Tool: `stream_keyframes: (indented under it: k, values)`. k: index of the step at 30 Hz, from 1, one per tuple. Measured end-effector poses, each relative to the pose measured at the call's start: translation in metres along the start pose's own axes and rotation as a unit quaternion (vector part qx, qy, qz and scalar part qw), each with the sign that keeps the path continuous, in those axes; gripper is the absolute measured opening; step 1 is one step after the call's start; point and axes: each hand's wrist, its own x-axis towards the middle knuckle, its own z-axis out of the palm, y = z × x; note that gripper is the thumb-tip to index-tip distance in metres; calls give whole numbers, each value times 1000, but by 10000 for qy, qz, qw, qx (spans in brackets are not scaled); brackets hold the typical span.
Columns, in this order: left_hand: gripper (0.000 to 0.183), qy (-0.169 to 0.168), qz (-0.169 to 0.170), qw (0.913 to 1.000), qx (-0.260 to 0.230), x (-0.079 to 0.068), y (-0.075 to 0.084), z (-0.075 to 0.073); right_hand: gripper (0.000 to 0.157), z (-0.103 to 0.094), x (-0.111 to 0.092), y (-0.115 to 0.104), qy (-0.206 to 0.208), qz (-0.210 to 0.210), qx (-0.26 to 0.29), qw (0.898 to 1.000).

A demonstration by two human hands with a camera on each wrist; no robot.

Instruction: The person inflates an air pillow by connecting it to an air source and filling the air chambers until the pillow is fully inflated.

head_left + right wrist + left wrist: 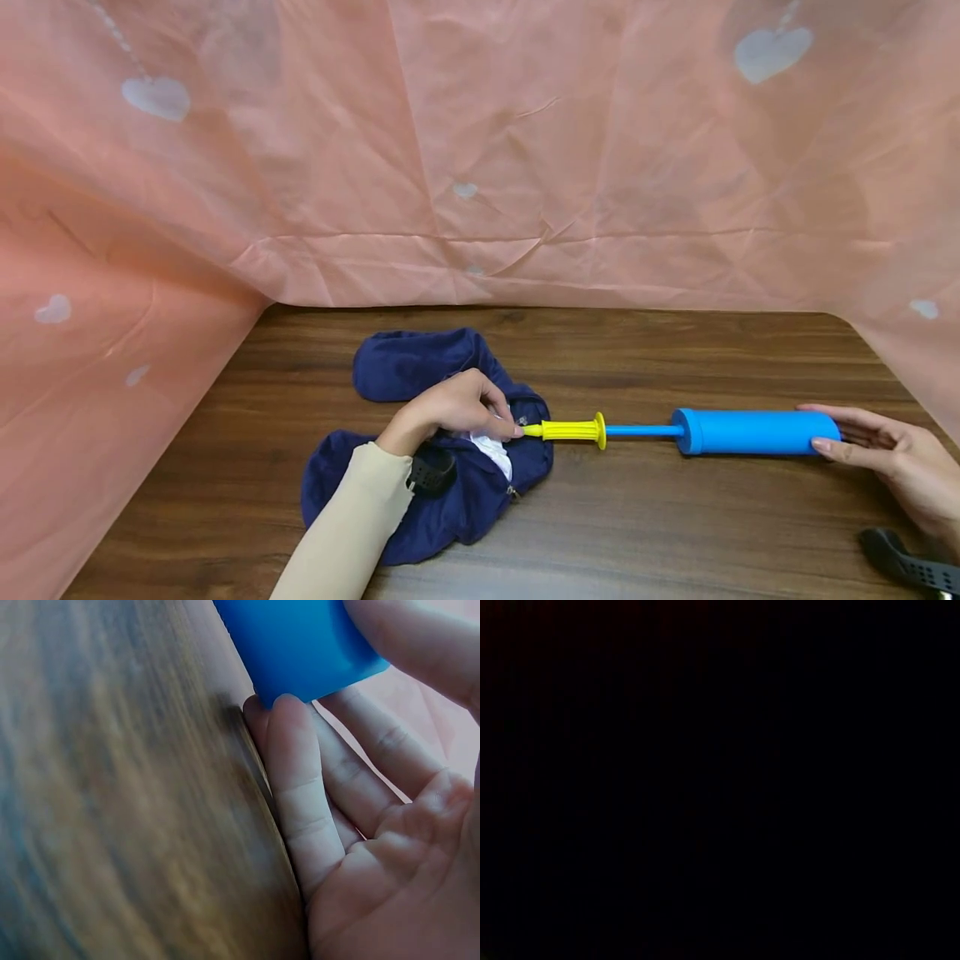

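Note:
A balloon hand pump (757, 432) with a blue barrel, blue rod and yellow ribbed handle (570, 430) lies across the table, its rod drawn out. My right hand (892, 458) holds the barrel's end between thumb and fingers; the right wrist view shows the blue barrel (300, 645) at the fingertips. With thumb and fingers, my left hand (465, 406) pinches at the yellow nozzle tip, over the unzipped opening of a navy U-shaped neck pillow (465, 492). White inner material (491, 452) shows in that opening. The exact contact at the tip is hidden by the fingers.
Wood-grain table (637, 533) lies under everything. Pink cloth with white hearts (510, 150) hangs at the back and both sides. A zipper pull (513, 492) sits at the opening's lower end. Black straps (432, 471) circle the wrists. The left wrist view is dark.

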Motion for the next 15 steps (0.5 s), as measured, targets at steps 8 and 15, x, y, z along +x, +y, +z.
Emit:
stream_keyframes:
  k: [8, 15]
  values:
    - [9, -185, -91, 9998, 13, -3, 1, -4, 51, 6, -4, -3, 70, 0, 242, 9997]
    - [22, -692, 269, 9972, 2, -12, -5, -16, 54, 2, -11, -4, 195, 176, -87, 9996]
